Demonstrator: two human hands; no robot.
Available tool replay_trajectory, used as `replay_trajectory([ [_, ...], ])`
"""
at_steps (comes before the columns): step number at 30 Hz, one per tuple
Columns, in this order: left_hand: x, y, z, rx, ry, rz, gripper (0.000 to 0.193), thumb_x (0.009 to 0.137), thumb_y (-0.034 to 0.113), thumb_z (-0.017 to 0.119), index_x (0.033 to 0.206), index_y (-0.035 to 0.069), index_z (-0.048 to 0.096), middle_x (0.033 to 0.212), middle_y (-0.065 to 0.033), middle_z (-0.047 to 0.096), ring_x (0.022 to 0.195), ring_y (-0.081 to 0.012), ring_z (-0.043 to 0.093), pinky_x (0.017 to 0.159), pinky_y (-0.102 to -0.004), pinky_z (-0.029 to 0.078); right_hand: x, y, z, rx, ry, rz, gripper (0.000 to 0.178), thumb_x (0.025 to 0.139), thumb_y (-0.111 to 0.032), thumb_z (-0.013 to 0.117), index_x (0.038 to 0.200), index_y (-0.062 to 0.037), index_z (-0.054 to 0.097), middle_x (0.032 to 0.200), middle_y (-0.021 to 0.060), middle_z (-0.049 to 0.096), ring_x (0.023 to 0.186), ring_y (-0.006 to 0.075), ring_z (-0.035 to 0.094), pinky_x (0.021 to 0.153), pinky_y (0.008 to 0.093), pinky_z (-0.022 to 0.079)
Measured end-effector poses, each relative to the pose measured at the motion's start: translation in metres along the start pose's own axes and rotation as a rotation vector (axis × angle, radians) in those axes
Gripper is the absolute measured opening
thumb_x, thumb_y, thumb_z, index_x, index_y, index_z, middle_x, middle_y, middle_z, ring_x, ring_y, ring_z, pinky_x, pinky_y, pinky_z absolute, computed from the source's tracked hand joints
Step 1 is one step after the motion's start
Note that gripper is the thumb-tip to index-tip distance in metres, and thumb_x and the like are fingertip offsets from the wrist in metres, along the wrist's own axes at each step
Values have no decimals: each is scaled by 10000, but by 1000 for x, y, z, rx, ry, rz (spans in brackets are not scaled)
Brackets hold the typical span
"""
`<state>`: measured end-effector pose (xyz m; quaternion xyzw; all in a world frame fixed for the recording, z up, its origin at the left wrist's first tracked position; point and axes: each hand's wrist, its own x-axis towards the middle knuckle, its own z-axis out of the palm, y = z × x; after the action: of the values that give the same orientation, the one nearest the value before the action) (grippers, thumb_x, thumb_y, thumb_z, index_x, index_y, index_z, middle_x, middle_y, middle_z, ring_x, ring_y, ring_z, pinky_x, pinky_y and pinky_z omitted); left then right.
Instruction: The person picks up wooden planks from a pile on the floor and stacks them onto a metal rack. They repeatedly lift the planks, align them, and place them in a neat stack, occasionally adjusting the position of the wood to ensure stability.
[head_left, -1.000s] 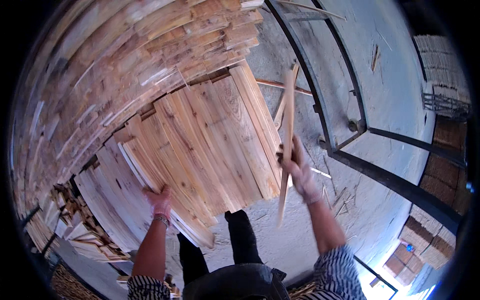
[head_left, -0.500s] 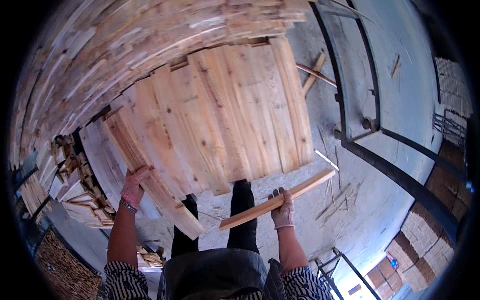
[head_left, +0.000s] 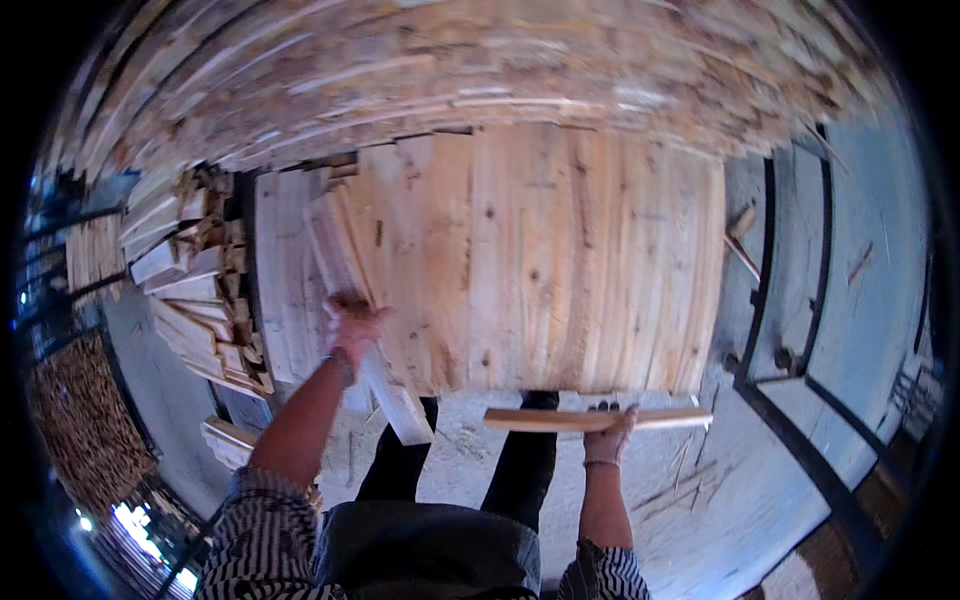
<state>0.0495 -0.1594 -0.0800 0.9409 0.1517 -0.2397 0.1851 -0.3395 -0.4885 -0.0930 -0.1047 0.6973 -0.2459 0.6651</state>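
My right hand (head_left: 606, 440), in a light glove, grips a narrow wooden slat (head_left: 560, 419) that lies level in front of my legs, below the near edge of a flat layer of pale planks (head_left: 560, 260). My left hand (head_left: 350, 325), also gloved, is closed on a thicker plank (head_left: 372, 330) that slants down off the left part of that layer, its lower end near my left knee. Both forearms come up from striped sleeves at the bottom edge.
A tall stack of rough boards (head_left: 450, 70) rises behind the plank layer. Loose offcuts (head_left: 195, 290) are piled at the left. A dark metal frame (head_left: 800, 300) lies on the concrete floor (head_left: 870, 290) at the right, with splinters scattered near my feet.
My right hand brought the slat down from upright to level in front of my legs. My left hand took hold of a plank and drew it off the layer. My view swung left.
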Motion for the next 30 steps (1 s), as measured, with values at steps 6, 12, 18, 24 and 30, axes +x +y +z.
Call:
replay_trajectory([
  [6,-36,80,-4,83,122,-348,1056,632,376,874,1409,60,232,1272,-265,518,1152,-396,568,971,-469,496,-6,-2,55,-5,-170,59,539,970,-586,480,1237,-121,532,1150,86,606,995,240,589,884,412,506],
  [12,-45,41,-57,-566,-160,-322,837,706,208,855,1341,98,320,1137,-177,585,1031,-284,605,839,-435,532,-72,-21,36,-78,19,-62,497,908,-571,618,1024,-99,515,853,52,557,734,196,545,706,379,531],
  [18,-127,-76,-75,-1265,-48,-408,573,793,92,780,1255,38,445,1078,-90,593,988,-228,602,862,-381,519,-103,-72,83,-419,-186,-174,493,880,-511,696,1009,-76,504,806,29,515,699,180,521,693,340,487],
  [24,-184,-230,-52,-1620,7,-727,360,851,116,724,1163,43,562,1091,-82,603,1033,-249,607,933,-398,515,-104,-69,167,-946,-416,-346,520,841,-372,787,1182,-80,524,904,15,587,757,122,569,654,277,480],
  [30,-142,-240,7,-1713,-56,-748,320,853,165,730,1111,33,593,1036,-72,623,1005,-234,621,925,-385,523,-127,-56,167,-1198,-469,-377,512,876,-271,722,1298,-63,519,918,34,619,775,133,571,692,295,484],
])
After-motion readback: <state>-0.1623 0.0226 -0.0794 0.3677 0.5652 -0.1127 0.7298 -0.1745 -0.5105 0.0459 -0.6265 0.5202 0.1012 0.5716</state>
